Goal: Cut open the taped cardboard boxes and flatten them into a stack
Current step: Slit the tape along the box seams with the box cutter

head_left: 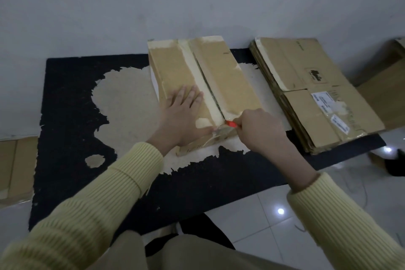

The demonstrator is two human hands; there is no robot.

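A brown box (228, 85) lies in the middle of the black desk (72, 98), near the wall. The left hand (184, 114) lies flat on the box top, its grip wide. The right hand (260, 131) has its grip curled round a red knife (231, 124) at the near end of the taped middle line. A stack of flat boxes (317, 94) sits just to the right.

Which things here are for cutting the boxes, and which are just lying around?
For the job:
- taped box, its middle tape already slit
- red cutter, gripped by the right hand
- left hand, pressing flat on the box
- stack of flattened boxes beside it

Just lying about:
- worn black mat underneath
- floor tiles
- cardboard at the left edge, maybe more boxes, cannot tell
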